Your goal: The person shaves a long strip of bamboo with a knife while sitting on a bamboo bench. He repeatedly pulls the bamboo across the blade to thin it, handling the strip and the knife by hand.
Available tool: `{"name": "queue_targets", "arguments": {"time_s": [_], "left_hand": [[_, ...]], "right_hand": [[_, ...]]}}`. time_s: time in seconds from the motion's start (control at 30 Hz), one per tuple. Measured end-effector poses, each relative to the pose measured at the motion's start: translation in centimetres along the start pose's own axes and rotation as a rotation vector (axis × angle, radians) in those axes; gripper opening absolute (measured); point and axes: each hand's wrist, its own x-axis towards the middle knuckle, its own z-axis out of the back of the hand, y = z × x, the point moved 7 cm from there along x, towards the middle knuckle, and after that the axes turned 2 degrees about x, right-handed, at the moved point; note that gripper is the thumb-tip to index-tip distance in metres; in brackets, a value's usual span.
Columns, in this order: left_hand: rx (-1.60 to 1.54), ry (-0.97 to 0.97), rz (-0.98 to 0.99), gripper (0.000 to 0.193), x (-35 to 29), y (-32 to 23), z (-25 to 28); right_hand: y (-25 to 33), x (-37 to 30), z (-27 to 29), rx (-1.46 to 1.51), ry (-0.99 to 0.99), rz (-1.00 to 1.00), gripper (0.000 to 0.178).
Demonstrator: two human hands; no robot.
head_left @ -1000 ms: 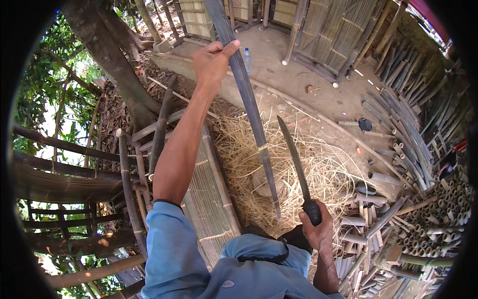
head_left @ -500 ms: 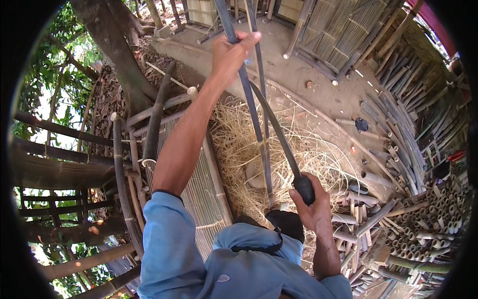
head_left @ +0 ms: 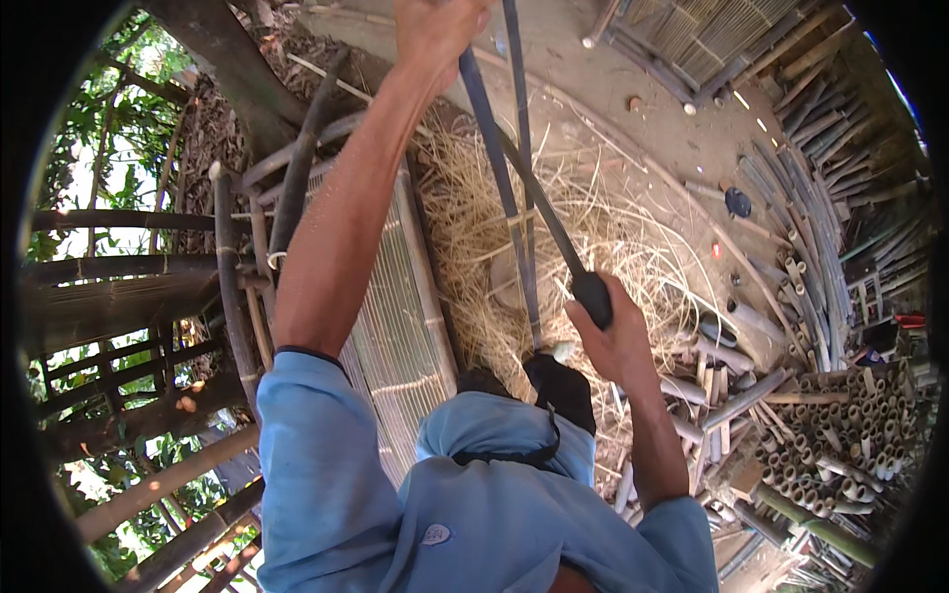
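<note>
My left hand [head_left: 435, 35] grips the upper end of a long dark bamboo pole [head_left: 499, 183] that stands upright, its foot resting on the ground near my dark shoe [head_left: 563, 385]. The pole is split lengthwise into two strips along its upper part. My right hand [head_left: 613, 331] is closed on the black handle of a long knife [head_left: 554, 232]. Its blade slants up and to the left into the split of the pole. Pale straw-like bamboo shavings [head_left: 613, 237] cover the ground around the pole's foot.
A woven bamboo mat panel [head_left: 395, 316] lies left of the pole. Stacked cut bamboo tubes [head_left: 850, 445] fill the right side, with long poles [head_left: 820, 188] leaning beyond. A bamboo fence [head_left: 129, 287] and trees stand at the left. A tree trunk [head_left: 232, 64] rises at the top left.
My right hand has swung the knife from beside the pole up into it. The blade now sits in the split. My left hand has stayed high on the pole.
</note>
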Motion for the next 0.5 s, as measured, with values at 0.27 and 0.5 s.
{"name": "queue_targets", "arguments": {"time_s": [0.27,0.5], "left_hand": [[-0.166,-0.054,0.019,0.021,-0.8,-0.9,-1.8],[0.333,0.155,0.117,0.028,-6.5,11.2,-2.5]], "right_hand": [[-13.1,5.7,-7.2,0.154,0.521,-0.412,0.039],[-15.7,8.8,-6.6,0.008,0.426,-0.341,0.04]]}}
